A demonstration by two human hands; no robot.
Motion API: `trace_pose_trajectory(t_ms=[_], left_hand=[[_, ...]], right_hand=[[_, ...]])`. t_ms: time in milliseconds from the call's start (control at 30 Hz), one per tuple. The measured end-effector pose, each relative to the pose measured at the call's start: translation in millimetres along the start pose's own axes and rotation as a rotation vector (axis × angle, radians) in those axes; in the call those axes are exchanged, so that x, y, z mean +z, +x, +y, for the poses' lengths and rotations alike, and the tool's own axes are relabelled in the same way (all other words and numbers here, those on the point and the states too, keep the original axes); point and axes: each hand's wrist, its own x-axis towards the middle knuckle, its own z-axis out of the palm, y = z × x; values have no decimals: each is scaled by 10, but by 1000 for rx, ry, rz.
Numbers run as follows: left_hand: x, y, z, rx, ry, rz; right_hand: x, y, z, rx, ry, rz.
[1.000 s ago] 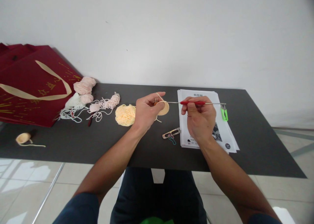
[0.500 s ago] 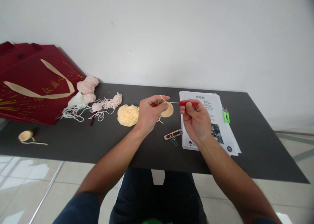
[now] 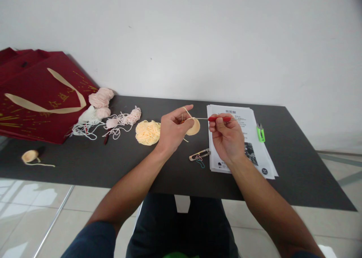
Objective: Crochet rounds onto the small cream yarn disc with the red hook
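Observation:
My left hand (image 3: 173,128) pinches a small round tan crocheted disc (image 3: 194,127) above the dark table (image 3: 296,167), with a strand of cream yarn looped over its raised index finger. My right hand (image 3: 226,137) is closed on a red-handled crochet hook (image 3: 219,119), whose metal tip points left into the disc's edge. A pile of pale yellow yarn (image 3: 147,132) lies just left of my left hand.
A stack of printed sheets (image 3: 254,152) lies under my right hand, with green snips (image 3: 260,132) on it. Beige snips (image 3: 199,155) lie near the front edge. Pink and white yarn (image 3: 99,111), a red bag (image 3: 36,95) and a small tan piece (image 3: 29,156) sit at left.
My right hand moved left, bringing the hook's tip to the disc. My left index finger has lifted with the yarn strand. The view shifted slightly.

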Motion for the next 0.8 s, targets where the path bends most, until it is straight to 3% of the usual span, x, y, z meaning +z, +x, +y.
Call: trace_pose_trajectory(t_ms=[433, 667, 800], left_hand=[[27, 6, -3, -154, -174, -32], [23, -22, -49, 37, -1, 10], [17, -31, -52, 79, 32, 22]], right_hand=[[62, -43, 51, 154, 86, 103], [126, -116, 87, 12, -44, 100], [163, -159, 99, -79, -92, 85]])
